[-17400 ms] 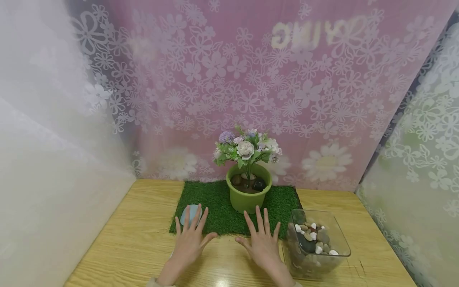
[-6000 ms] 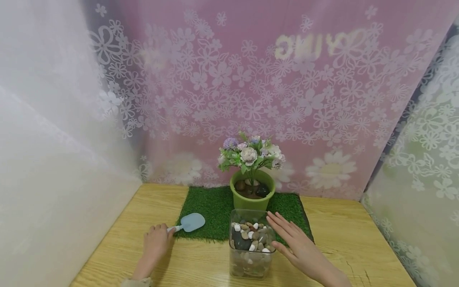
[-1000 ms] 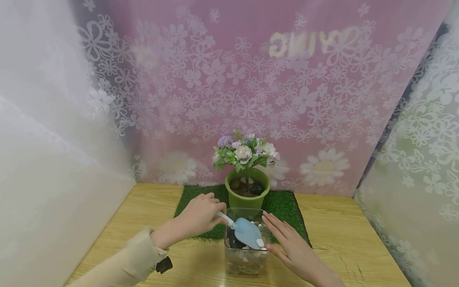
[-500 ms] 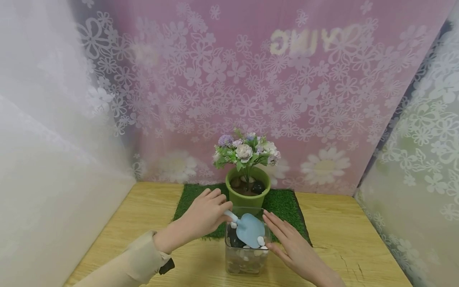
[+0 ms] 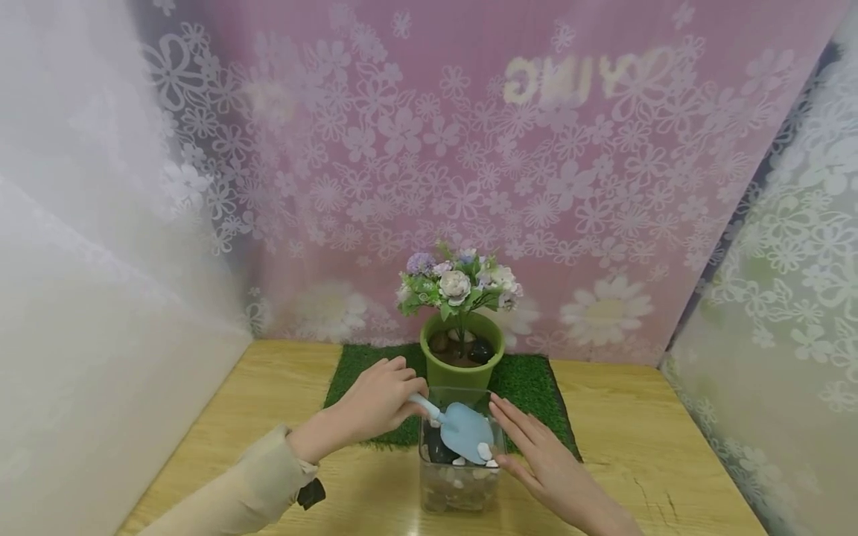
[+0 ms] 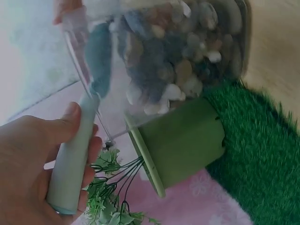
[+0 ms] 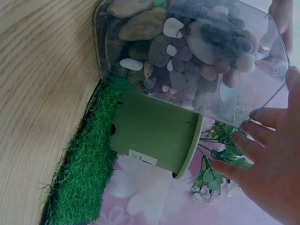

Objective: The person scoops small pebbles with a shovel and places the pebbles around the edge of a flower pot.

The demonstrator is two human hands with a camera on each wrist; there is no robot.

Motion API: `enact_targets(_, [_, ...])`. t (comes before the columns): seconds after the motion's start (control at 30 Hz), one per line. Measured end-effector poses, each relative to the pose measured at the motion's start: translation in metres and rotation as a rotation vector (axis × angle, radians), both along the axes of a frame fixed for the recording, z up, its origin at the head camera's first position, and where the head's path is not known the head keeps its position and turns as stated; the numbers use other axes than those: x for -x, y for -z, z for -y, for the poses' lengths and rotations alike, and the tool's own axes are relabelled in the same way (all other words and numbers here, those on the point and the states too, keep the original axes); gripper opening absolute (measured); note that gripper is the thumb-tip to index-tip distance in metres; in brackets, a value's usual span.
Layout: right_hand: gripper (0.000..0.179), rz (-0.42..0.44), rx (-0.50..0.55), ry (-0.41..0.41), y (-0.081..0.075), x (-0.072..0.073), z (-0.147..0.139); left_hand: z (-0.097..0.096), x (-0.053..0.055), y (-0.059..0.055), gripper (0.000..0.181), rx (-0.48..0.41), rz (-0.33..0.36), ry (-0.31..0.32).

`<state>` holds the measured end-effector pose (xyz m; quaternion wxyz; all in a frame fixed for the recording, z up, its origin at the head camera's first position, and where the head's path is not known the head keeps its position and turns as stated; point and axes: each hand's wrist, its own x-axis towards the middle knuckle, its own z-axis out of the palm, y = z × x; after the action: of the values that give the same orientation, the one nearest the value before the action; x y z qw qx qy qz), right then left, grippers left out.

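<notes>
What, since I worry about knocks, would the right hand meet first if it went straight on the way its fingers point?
Most likely the clear container: the right hand seems to touch its rim. Beyond that, roughly in line, stands the green pot, though depth is hard to judge.

Right grip [image 7: 276,154]: bare hand, fingers touching rim of clear bin [image 7: 215,108]. Mixed stones [image 7: 161,50] inside. Green pot [image 7: 150,129] with white label [image 7: 142,157] just beside, on turf mat [image 7: 82,178] over wood surface [image 7: 42,93].

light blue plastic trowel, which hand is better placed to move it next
Left, most likely: the left hand grips the trowel by its handle, while the right hand touches the clear square pebble container.
</notes>
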<state>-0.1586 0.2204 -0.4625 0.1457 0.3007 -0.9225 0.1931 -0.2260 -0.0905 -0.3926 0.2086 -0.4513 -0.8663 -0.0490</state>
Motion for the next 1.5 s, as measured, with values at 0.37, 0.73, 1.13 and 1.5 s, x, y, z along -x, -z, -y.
enact_targets(0.37, [0.073, -0.044, 0.005, -0.012, 0.002, -0.001, 0.0, -0.008, -0.004, 0.0, 0.024, 0.046, -0.243, 0.023])
enact_targets(0.73, [0.072, -0.012, 0.006, -0.016, -0.001, 0.0, 0.001, -0.001, -0.001, 0.002, 0.024, -0.001, 0.001, 0.004])
enact_targets(1.13, [0.072, -0.009, 0.01, -0.007, 0.0, 0.0, 0.0, 0.002, -0.01, 0.005, 0.023, -0.039, 0.155, -0.128])
enact_targets(1.5, [0.073, -0.017, 0.008, -0.001, -0.002, -0.002, 0.0, 0.011, -0.009, 0.003, 0.021, -0.024, 0.308, -0.025])
